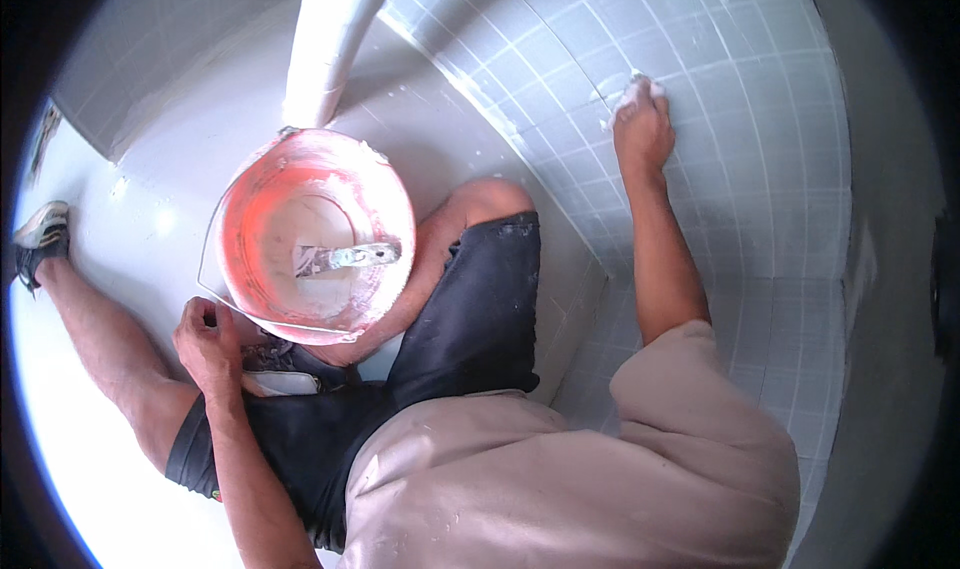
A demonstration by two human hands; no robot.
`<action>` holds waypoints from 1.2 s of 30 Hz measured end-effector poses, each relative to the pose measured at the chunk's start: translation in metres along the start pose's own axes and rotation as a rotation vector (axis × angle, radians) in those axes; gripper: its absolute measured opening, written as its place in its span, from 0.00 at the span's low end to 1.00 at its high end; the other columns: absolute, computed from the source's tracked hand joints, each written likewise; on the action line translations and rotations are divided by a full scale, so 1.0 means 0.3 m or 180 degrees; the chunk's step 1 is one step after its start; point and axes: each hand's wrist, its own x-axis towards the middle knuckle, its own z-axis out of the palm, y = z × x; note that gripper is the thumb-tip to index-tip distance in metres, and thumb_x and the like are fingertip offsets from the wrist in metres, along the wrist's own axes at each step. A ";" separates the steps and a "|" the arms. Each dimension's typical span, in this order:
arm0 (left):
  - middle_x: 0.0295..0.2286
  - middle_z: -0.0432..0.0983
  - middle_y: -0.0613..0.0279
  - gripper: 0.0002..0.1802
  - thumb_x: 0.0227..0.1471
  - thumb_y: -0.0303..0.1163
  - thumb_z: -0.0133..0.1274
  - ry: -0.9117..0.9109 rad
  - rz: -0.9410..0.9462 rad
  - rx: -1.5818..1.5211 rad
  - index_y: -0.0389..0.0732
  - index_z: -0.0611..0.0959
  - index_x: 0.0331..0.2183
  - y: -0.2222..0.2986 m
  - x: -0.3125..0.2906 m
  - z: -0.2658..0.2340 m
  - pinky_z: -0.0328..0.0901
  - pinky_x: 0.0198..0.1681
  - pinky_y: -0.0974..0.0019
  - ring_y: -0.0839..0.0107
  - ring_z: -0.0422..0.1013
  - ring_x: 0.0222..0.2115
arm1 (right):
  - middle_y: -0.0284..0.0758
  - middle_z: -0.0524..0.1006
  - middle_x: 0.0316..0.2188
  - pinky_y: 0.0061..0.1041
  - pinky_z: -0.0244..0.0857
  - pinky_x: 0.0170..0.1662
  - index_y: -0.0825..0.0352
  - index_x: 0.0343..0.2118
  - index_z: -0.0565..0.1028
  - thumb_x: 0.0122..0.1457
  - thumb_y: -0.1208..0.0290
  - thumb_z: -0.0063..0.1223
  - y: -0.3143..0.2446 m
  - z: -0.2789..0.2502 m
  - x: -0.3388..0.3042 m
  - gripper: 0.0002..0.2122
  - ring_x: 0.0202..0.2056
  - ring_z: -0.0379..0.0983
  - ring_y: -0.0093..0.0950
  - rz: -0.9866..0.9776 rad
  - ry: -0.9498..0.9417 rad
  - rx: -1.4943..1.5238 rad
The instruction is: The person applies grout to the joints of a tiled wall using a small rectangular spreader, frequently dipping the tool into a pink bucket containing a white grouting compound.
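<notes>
My right hand (pixel 645 134) reaches out to the grey tiled wall (pixel 560 64), fingers bunched together and smeared with white paste against the tiles. Whatever those fingers pinch, if anything, is too small and hidden to name. Pale lines cross the tiles around it. Curled into a loose fist, my left hand (pixel 208 344) rests over my left thigh, just below the bucket's wire handle; nothing shows inside it. The red bucket (pixel 392 194), crusted with white residue, stands between my legs. Inside it lies a putty knife (pixel 350 257) with a smeared handle.
A white vertical pipe (pixel 325 54) rises behind the bucket. The pale floor (pixel 150 194) carries white splashes. My bent right knee (pixel 495 201) is close to the tiled wall, and my left leg stretches out to the left. A plain grey wall (pixel 880 369) bounds the right side.
</notes>
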 end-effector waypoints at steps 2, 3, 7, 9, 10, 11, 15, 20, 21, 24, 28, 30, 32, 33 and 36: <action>0.24 0.74 0.52 0.13 0.50 0.35 0.57 -0.0037 -0.0097 -0.0028 0.35 0.76 0.25 -0.004 -0.004 0.009 0.63 0.38 0.54 0.51 0.70 0.29 | 0.43 0.74 0.44 0.44 0.71 0.42 0.60 0.54 0.71 0.57 0.68 0.51 -0.004 0.054 0.015 0.20 0.43 0.76 0.41 -0.0034 -0.0532 -0.0125; 0.24 0.74 0.52 0.12 0.50 0.35 0.57 0.0015 -0.0041 -0.0010 0.35 0.76 0.25 -0.006 -0.008 0.001 0.63 0.37 0.53 0.51 0.70 0.29 | 0.42 0.74 0.44 0.44 0.71 0.42 0.60 0.54 0.71 0.56 0.67 0.53 -0.028 0.090 -0.015 0.21 0.43 0.76 0.41 0.0073 -0.1212 -0.0412; 0.24 0.74 0.52 0.13 0.49 0.34 0.58 0.0130 0.0188 -0.0085 0.34 0.76 0.25 0.015 -0.011 -0.007 0.64 0.36 0.52 0.50 0.70 0.28 | 0.43 0.74 0.46 0.44 0.71 0.42 0.62 0.53 0.71 0.56 0.69 0.51 0.000 0.118 -0.151 0.20 0.42 0.76 0.43 -0.0126 -0.0780 -0.0027; 0.24 0.74 0.52 0.13 0.49 0.34 0.58 0.0103 0.0080 0.0006 0.35 0.76 0.25 0.004 -0.002 0.001 0.63 0.37 0.53 0.51 0.70 0.28 | 0.44 0.74 0.46 0.43 0.72 0.41 0.62 0.53 0.71 0.57 0.70 0.50 -0.030 0.121 -0.094 0.19 0.40 0.76 0.44 -0.0294 -0.0619 0.0146; 0.24 0.74 0.52 0.12 0.49 0.34 0.58 0.0054 -0.0013 0.0034 0.35 0.76 0.25 0.000 -0.002 0.005 0.63 0.37 0.53 0.51 0.70 0.28 | 0.45 0.73 0.47 0.42 0.72 0.40 0.63 0.53 0.71 0.58 0.71 0.49 -0.045 0.109 -0.064 0.18 0.39 0.77 0.44 -0.0461 -0.0437 0.0253; 0.24 0.74 0.52 0.12 0.49 0.34 0.58 0.0026 -0.0007 0.0042 0.35 0.76 0.25 -0.001 -0.006 0.001 0.63 0.37 0.53 0.51 0.70 0.28 | 0.46 0.73 0.46 0.41 0.73 0.39 0.64 0.53 0.71 0.59 0.72 0.46 -0.061 0.116 -0.057 0.18 0.38 0.77 0.44 -0.0351 -0.1000 -0.0229; 0.23 0.74 0.52 0.13 0.49 0.34 0.57 0.0067 0.0019 -0.0118 0.34 0.76 0.24 0.013 -0.013 -0.013 0.63 0.36 0.54 0.51 0.70 0.28 | 0.46 0.73 0.48 0.40 0.74 0.40 0.64 0.54 0.70 0.60 0.71 0.45 0.021 0.201 -0.193 0.18 0.39 0.78 0.43 -0.0545 -0.1616 -0.0676; 0.23 0.74 0.50 0.13 0.49 0.35 0.57 0.0143 0.0279 0.0048 0.33 0.76 0.25 0.026 -0.004 0.001 0.64 0.35 0.53 0.51 0.70 0.26 | 0.42 0.72 0.52 0.39 0.73 0.43 0.64 0.54 0.70 0.58 0.72 0.48 -0.064 0.070 -0.078 0.19 0.42 0.77 0.43 -0.0721 -0.0012 0.0131; 0.23 0.74 0.50 0.13 0.50 0.35 0.57 0.0098 0.0151 0.0028 0.33 0.76 0.24 0.008 -0.004 -0.001 0.64 0.34 0.53 0.52 0.70 0.26 | 0.42 0.72 0.52 0.39 0.73 0.42 0.64 0.54 0.70 0.58 0.72 0.48 -0.093 0.063 -0.032 0.19 0.42 0.77 0.43 -0.0556 -0.0422 -0.0035; 0.22 0.74 0.50 0.12 0.49 0.34 0.56 0.0063 -0.0028 -0.0070 0.33 0.77 0.24 0.013 -0.010 -0.023 0.65 0.33 0.55 0.53 0.71 0.25 | 0.42 0.72 0.51 0.39 0.73 0.42 0.64 0.54 0.70 0.58 0.72 0.49 -0.073 0.108 -0.065 0.19 0.41 0.77 0.44 -0.0512 -0.1103 -0.0425; 0.22 0.74 0.50 0.11 0.49 0.32 0.55 0.0207 0.0118 -0.0101 0.33 0.77 0.24 0.040 -0.006 -0.006 0.65 0.33 0.55 0.53 0.71 0.25 | 0.41 0.72 0.49 0.40 0.73 0.40 0.63 0.52 0.71 0.57 0.71 0.50 0.046 0.126 -0.166 0.18 0.38 0.77 0.44 -0.0271 -0.1332 -0.0496; 0.21 0.74 0.50 0.11 0.49 0.32 0.55 0.0182 0.0209 -0.0053 0.32 0.77 0.24 0.038 0.000 -0.005 0.65 0.33 0.55 0.53 0.71 0.25 | 0.41 0.72 0.48 0.40 0.73 0.40 0.63 0.51 0.71 0.57 0.70 0.51 0.014 0.079 -0.063 0.18 0.38 0.77 0.44 -0.0339 -0.0847 -0.0333; 0.21 0.73 0.49 0.13 0.49 0.33 0.56 0.0114 0.0136 -0.0038 0.32 0.76 0.24 0.005 0.001 -0.004 0.65 0.33 0.56 0.53 0.70 0.24 | 0.41 0.73 0.47 0.40 0.74 0.41 0.63 0.50 0.72 0.56 0.70 0.52 -0.039 -0.039 0.024 0.17 0.39 0.77 0.44 -0.0489 -0.0229 0.0031; 0.21 0.73 0.49 0.13 0.49 0.33 0.56 0.0073 0.0184 -0.0064 0.32 0.76 0.24 0.004 0.002 -0.002 0.65 0.33 0.56 0.53 0.70 0.24 | 0.42 0.73 0.47 0.39 0.74 0.41 0.63 0.49 0.72 0.57 0.70 0.51 -0.034 -0.022 0.046 0.16 0.39 0.77 0.43 -0.0396 -0.0422 -0.0142; 0.21 0.72 0.49 0.13 0.49 0.32 0.56 0.0047 0.0142 -0.0242 0.31 0.75 0.24 0.006 -0.013 -0.009 0.64 0.32 0.57 0.53 0.69 0.23 | 0.43 0.74 0.46 0.40 0.73 0.42 0.64 0.49 0.73 0.58 0.70 0.49 -0.006 0.039 -0.030 0.15 0.41 0.77 0.42 -0.0321 -0.1142 -0.0601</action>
